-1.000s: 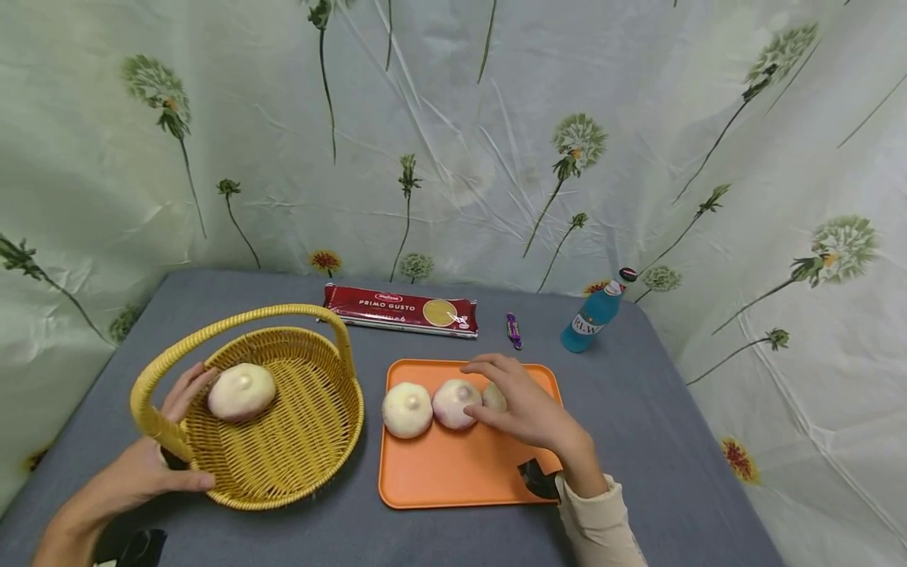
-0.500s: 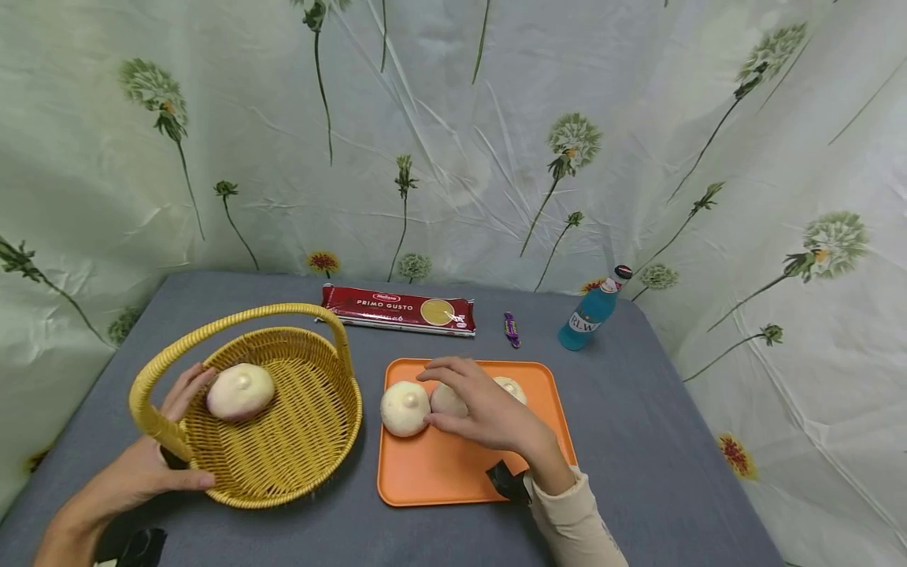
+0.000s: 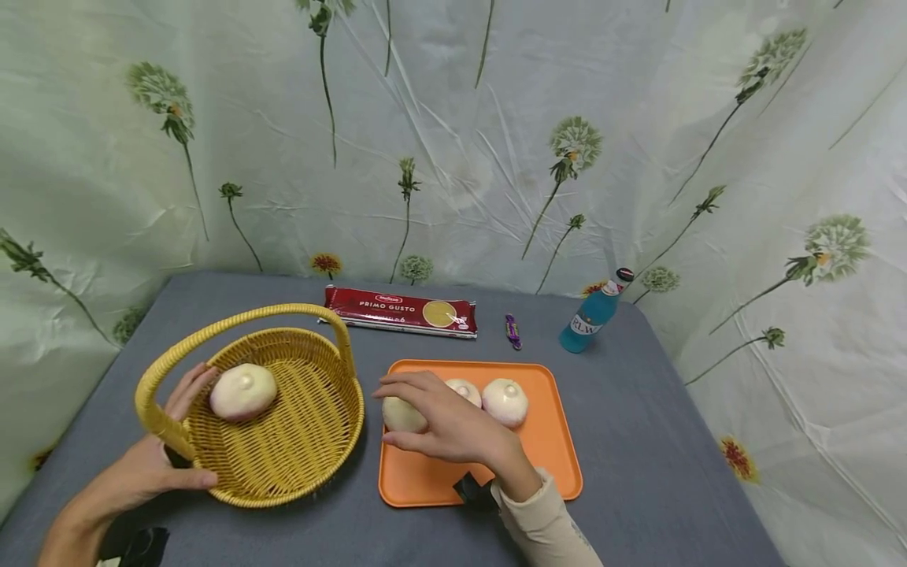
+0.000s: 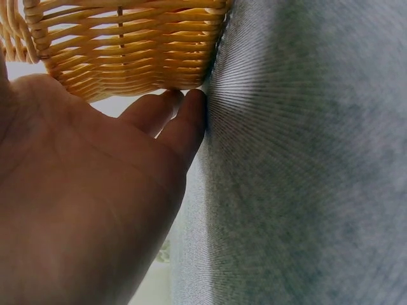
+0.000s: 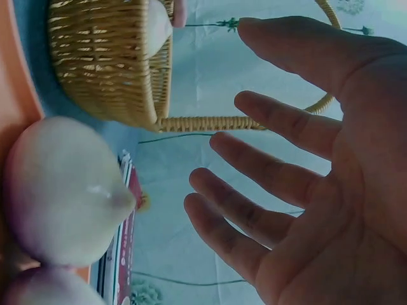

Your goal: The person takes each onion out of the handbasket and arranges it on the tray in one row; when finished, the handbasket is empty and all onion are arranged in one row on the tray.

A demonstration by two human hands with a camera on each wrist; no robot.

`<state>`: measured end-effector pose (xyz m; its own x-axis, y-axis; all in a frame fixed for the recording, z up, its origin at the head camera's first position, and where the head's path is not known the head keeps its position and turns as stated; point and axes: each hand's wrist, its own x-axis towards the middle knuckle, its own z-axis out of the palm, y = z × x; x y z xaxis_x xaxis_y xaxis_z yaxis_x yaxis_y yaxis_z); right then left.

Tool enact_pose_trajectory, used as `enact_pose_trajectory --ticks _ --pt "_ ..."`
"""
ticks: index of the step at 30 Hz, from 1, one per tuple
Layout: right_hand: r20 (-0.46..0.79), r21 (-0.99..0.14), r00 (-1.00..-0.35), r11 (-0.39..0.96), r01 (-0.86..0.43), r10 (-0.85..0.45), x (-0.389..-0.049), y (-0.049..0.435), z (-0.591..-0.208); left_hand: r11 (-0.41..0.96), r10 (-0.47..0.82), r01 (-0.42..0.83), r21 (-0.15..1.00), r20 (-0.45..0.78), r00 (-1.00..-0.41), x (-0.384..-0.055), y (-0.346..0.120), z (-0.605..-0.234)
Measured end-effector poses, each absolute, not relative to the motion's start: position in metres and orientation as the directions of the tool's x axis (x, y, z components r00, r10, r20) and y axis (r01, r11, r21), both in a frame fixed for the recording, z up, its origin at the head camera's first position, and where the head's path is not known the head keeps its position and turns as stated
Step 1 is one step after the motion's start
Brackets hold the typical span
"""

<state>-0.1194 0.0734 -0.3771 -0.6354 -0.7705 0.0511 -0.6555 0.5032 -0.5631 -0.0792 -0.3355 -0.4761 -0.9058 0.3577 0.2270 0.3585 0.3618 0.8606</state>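
Observation:
My left hand (image 3: 138, 472) rests against the outside of a yellow wicker basket (image 3: 298, 449). Its thumb lies at the front and its fingers at the far left. In the left wrist view, two fingertips touch the weave (image 4: 146, 60) low down at the cloth. One white-and-purple bulb (image 3: 243, 392) with a pointed nub lies in the basket. Over the orange tray (image 3: 418, 490) hovers my right hand (image 3: 453, 425), fingers spread, partly hiding the leftmost bulb (image 3: 401, 417). A gap separates this hand from the near bulb (image 5: 67, 190) in the right wrist view. Middle (image 3: 464, 390) and right (image 3: 505, 403) bulbs share the tray.
Behind the tray lies a red pasta packet (image 3: 400, 311), with a small purple wrapped candy (image 3: 512, 331) to its right. A blue bottle (image 3: 590, 319) stands at the back right. The tall basket handle (image 3: 241, 315) arches over the basket. Flowered fabric hangs behind the grey-covered table.
My right hand has moved left across the tray, from the right bulb past the middle one to the leftmost. The left hand and basket have stayed put.

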Motion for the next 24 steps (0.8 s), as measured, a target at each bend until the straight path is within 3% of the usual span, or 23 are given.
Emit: enact_pose_trajectory --ticks 13,24 --pt "0.011 -0.537 -0.527 0.440 -0.720 -0.850 -0.127 0.034 -0.367 0.313 0.342 0.357 0.880 0.246 -0.907 -0.079 -0.335 -0.478" --pt "-0.064 -0.505 -0.396 0.372 -0.779 -0.916 -0.142 -0.008 -0.356 0.252 0.342 0.335 0.908 0.241 -0.908 -0.078 -0.335 -0.478"
